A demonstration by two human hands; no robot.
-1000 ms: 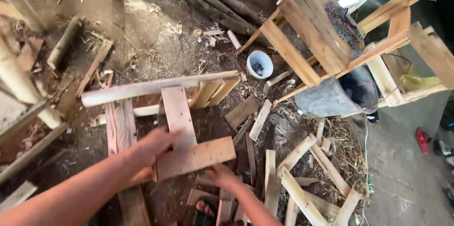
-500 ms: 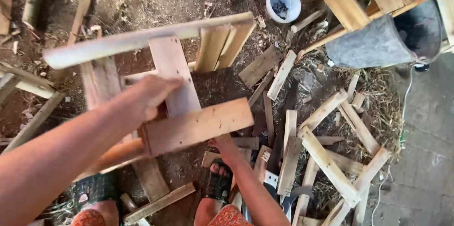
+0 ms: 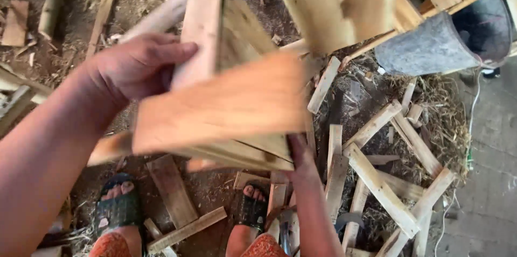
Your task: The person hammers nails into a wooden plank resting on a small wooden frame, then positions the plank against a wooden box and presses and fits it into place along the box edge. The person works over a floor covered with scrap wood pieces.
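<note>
- Pale nailed-together frame of rough wooden slats (image 3: 226,101) is lifted off the ground and held close under the camera, above the person's two sandalled feet; its near orange-brown board lies crosswise and its long slats run up and away out of view at the top edge.
- Left hand (image 3: 137,66) is clasped on the frame's left side, fingers curled over a slat edge.
- Right hand (image 3: 301,152) is pressed against the frame's lower right corner from beneath; only its back shows, so whether the fingers are closed round the wood cannot be told.
- Judged from this hold, the frame could twist or slip: the support under the right corner looks slight, and the weight reaches far beyond both hands.
- A drop would likely land on the left foot in a dark sandal (image 3: 116,208) or the right foot in a dark sandal (image 3: 253,208), both directly below the frame.
- Rough sawn edges could give splinters, and any nails in the joints, which do not show, could scratch.
- Loose pale wooden offcuts (image 3: 377,181) lie scattered just right of the frame, over dry straw (image 3: 441,128), and make unsure footing.
- A short flat brown plank (image 3: 172,189) lies between the feet, below the frame.
- A grey bucket lying on its side (image 3: 431,47) sits well to the upper right of the frame.
</note>
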